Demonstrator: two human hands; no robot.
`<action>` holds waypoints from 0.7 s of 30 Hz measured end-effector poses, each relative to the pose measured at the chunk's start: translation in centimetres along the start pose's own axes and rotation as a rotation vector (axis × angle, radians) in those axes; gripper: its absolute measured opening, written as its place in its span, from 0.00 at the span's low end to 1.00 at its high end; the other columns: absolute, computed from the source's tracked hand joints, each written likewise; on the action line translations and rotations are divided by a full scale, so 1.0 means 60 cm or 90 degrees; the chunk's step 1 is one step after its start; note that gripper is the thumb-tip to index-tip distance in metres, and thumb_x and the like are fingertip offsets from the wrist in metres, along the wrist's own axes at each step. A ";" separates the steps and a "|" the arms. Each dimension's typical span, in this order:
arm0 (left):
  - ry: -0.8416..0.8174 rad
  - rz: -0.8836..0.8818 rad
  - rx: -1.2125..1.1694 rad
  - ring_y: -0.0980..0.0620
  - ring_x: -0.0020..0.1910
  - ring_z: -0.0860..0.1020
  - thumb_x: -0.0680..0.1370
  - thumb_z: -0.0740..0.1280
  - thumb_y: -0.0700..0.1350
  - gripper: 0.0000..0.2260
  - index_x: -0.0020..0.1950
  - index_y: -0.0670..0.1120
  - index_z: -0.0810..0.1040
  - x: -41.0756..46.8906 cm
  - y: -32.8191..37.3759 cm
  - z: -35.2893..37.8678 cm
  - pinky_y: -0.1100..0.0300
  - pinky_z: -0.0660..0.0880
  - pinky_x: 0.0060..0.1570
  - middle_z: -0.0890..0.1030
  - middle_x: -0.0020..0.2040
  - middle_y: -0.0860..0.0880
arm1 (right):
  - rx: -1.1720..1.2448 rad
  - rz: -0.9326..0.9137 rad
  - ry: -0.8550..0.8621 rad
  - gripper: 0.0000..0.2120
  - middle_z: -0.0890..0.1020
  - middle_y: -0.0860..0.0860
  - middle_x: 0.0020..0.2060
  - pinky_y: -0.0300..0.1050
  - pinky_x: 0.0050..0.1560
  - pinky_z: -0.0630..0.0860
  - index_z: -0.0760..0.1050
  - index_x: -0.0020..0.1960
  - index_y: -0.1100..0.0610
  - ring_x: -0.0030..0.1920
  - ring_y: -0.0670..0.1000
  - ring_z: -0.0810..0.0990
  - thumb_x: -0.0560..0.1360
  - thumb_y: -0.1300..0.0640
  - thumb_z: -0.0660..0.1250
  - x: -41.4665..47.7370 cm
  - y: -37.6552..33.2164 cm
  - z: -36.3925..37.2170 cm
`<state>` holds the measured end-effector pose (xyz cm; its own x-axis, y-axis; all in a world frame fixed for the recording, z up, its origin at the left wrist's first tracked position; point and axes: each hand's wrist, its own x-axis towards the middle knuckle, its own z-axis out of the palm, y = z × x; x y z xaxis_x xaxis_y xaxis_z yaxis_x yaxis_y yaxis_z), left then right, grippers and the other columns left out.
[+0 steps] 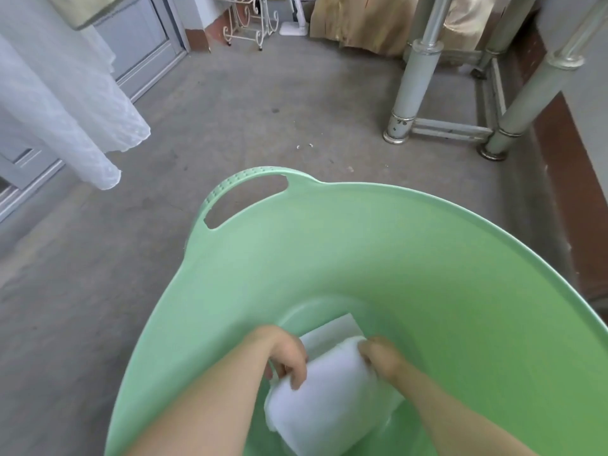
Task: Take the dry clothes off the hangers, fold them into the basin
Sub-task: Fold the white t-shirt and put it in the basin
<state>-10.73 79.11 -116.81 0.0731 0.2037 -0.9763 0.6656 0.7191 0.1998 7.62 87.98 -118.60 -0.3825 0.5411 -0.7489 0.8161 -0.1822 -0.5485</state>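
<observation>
A large pale green basin [378, 245] with a cut-out handle fills the lower half of the view and sits on the concrete floor. Inside it, near the bottom, lies a folded white garment [329, 403] on top of another flat white piece [332, 334]. My left hand [289, 360] grips the folded garment's left end, fingers curled over it. My right hand [381, 357] grips its far right end. Both forearms reach down into the basin. A white lacy garment [75, 126] hangs at the upper left.
Grey concrete floor [230, 120] stretches ahead. Metal rack legs [414, 87] stand at the upper right beside a red-brown wall base. A white wire stand [250, 21] and beige fabric [358, 24] are at the back. Grey door frames line the left side.
</observation>
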 end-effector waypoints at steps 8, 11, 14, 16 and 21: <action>0.426 -0.075 -0.014 0.43 0.60 0.77 0.77 0.59 0.41 0.13 0.60 0.39 0.75 0.050 -0.029 0.012 0.57 0.73 0.54 0.78 0.61 0.41 | 0.095 -0.037 0.006 0.22 0.76 0.52 0.55 0.40 0.52 0.70 0.67 0.63 0.52 0.55 0.51 0.75 0.73 0.66 0.66 0.040 0.009 0.003; 0.414 -0.064 -0.032 0.45 0.57 0.77 0.75 0.64 0.49 0.14 0.57 0.43 0.75 0.059 -0.032 0.032 0.59 0.72 0.48 0.78 0.59 0.44 | -0.037 -0.109 0.077 0.25 0.80 0.49 0.54 0.36 0.53 0.70 0.74 0.64 0.53 0.57 0.51 0.77 0.70 0.71 0.59 0.050 0.025 0.018; 0.459 -0.085 -0.029 0.45 0.58 0.77 0.77 0.63 0.45 0.12 0.58 0.42 0.76 0.062 -0.033 0.030 0.59 0.72 0.51 0.78 0.60 0.44 | 0.037 -0.164 0.164 0.24 0.81 0.48 0.52 0.39 0.58 0.72 0.78 0.60 0.55 0.57 0.52 0.79 0.70 0.73 0.60 0.054 0.022 0.024; 0.486 -0.112 -0.021 0.45 0.61 0.76 0.79 0.61 0.41 0.12 0.61 0.41 0.75 0.062 -0.034 0.031 0.59 0.72 0.55 0.78 0.62 0.43 | 0.000 -0.178 0.174 0.24 0.77 0.51 0.60 0.42 0.65 0.68 0.74 0.65 0.54 0.62 0.53 0.75 0.72 0.69 0.64 0.058 0.022 0.031; 0.515 -0.128 0.023 0.45 0.60 0.77 0.79 0.59 0.38 0.11 0.60 0.40 0.74 0.063 -0.027 0.048 0.57 0.73 0.54 0.78 0.61 0.44 | -0.235 -0.033 0.146 0.31 0.67 0.52 0.70 0.48 0.61 0.72 0.57 0.75 0.50 0.64 0.57 0.73 0.75 0.51 0.65 0.058 0.032 0.037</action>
<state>-9.39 76.82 -121.06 -0.5967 0.4975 -0.6296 0.6329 0.7741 0.0118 6.91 87.70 -123.05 -0.3544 0.7178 -0.5993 0.9146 0.1325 -0.3821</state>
